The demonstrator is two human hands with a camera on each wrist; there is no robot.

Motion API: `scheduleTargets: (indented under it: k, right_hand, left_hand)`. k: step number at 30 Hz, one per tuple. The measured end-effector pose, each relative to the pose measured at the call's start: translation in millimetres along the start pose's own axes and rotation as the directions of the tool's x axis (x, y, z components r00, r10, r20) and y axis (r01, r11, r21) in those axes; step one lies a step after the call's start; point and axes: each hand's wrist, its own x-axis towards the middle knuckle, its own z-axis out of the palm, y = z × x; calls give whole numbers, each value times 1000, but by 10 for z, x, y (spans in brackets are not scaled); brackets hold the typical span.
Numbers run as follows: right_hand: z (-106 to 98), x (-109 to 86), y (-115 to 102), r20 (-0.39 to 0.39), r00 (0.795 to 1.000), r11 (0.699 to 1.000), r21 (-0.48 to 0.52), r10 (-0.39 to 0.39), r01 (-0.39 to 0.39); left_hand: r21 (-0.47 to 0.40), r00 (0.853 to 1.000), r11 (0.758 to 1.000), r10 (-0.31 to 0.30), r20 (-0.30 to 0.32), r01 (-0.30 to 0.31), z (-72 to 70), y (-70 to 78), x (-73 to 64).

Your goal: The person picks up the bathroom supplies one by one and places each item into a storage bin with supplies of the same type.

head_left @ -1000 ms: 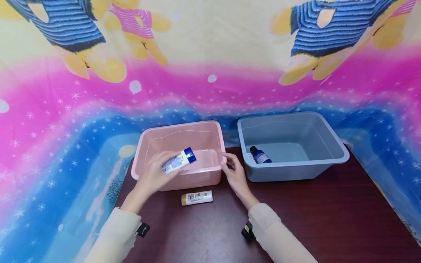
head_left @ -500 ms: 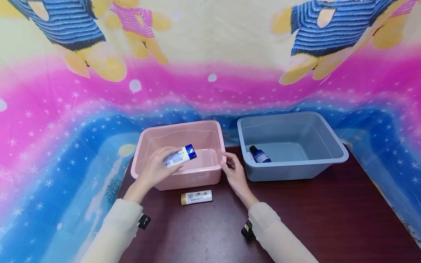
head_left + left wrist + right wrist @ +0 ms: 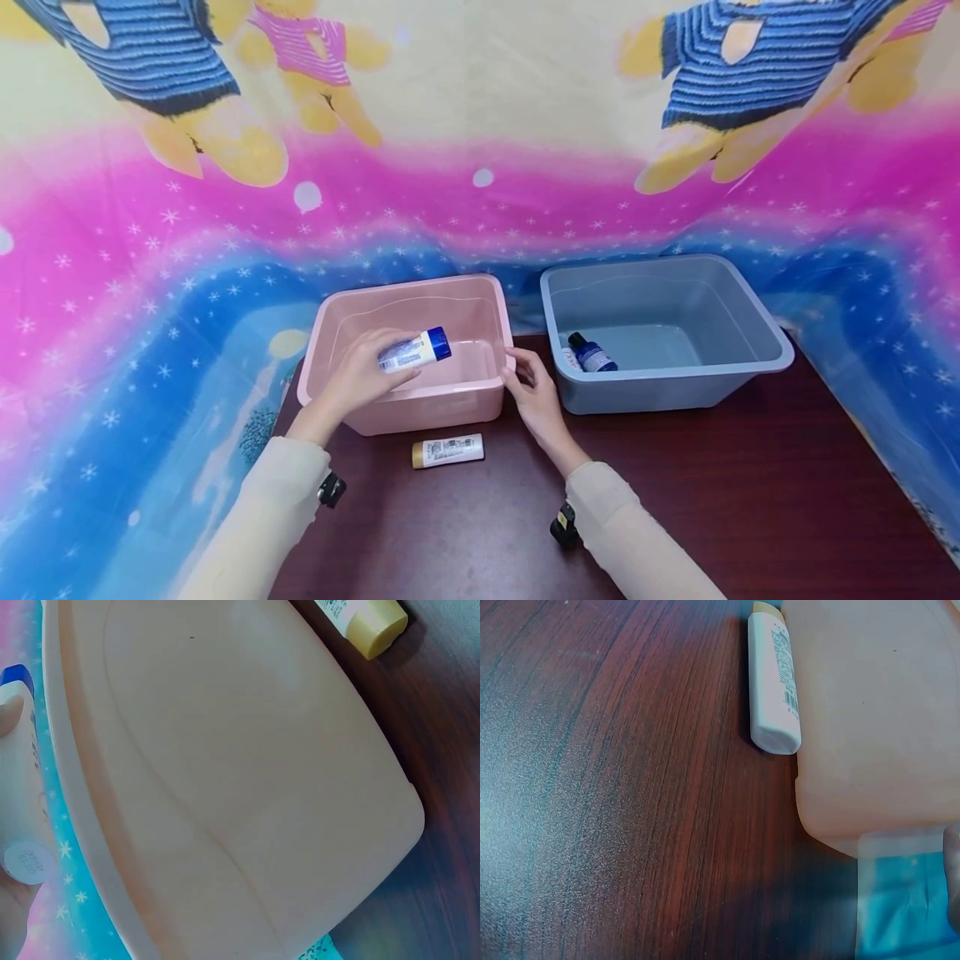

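Observation:
My left hand (image 3: 362, 375) grips a white bottle with a blue cap (image 3: 412, 350), tilted over the pink basin (image 3: 427, 411). In the left wrist view that bottle (image 3: 21, 772) shows at the left edge, its round base toward the camera. My right hand (image 3: 534, 392) pinches the right rim of the pink basin near its front corner; only a fingertip (image 3: 952, 859) shows in the right wrist view. A white bottle with a gold cap (image 3: 448, 451) lies on its side on the table in front of the pink basin, label up.
A grey-blue basin (image 3: 675, 379) stands to the right of the pink one. Inside it lie a dark blue bottle (image 3: 594, 356) and a white item (image 3: 572, 359), partly hidden by the rim. Both basins stand on a dark wooden table (image 3: 712, 500), before a patterned cloth (image 3: 480, 217).
My left hand has shifted slightly forward and right with the white bottle, and the bottle has turned a little. My right hand stays on the rim.

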Motion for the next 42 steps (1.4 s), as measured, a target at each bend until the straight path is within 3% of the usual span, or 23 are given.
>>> scheduleTargets:
  k: [6,18,26,42]
  right_hand:
    - [12,-12,12,-16,1000,1000,-12,-11,11]
    - [-4,15,8,-8,1000,1000,2,-4,4]
    - [17,-11,12,-26,1000,1000,-14,-14,14]
    - [23,-27,-4,-29,999,1000,-1,-23,23]
  left_hand:
    - [-10,999,1000,-9,39,10,-1,-26,77]
    - [-49,987,993,-102,123,109,52,-81,207]
    - [-84,980,987,-126,154,140,92,-180,269]
    - [-40,956,984,-159,247,174,168,-312,365]
